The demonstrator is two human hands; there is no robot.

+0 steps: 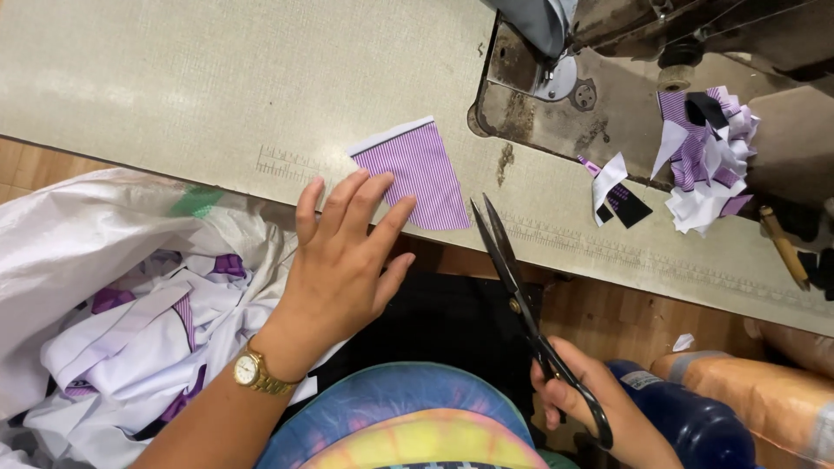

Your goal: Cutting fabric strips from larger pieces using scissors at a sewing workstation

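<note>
Resting flat near the front edge of the pale speckled laminate worktable [174, 78], the left hand [343, 260] lies palm down with fingers spread and straight, grasping nothing. Its fingertips [375, 185] touch the lower left corner of a small purple-and-white striped fabric piece [421, 174], roughly trapezoid, with a plain white band along its top edge. That piece lies flat on the table, just inside the front edge and to the left of the sewing machine bed. A gold metal wristwatch [250, 371] sits on the left wrist.

The right hand [599, 412] is below the table's front edge, fingers closed through the loops of a pair of long black-handled steel scissors [512, 278]. Blades point up and away toward the table, slightly parted, tips just beside the right lower corner of the striped piece; whether they touch it cannot be told.

Toward the back right corner stands the worn brown metal sewing machine bed [608, 104]. On its right part lies a loose heap of purple, white and black fabric scraps [708, 161]; a few smaller scraps [612, 187] lie at its front rim. A yellow-brown pencil-like stick [784, 247] lies near the right edge.

Left of the lap, below the table, a white woven plastic sack [78, 234] holds white and purple cut fabric pieces [130, 347]. At lower right, a dark blue thread cone [695, 421] and an orange wrapped roll [764, 395] lie side by side.
</note>
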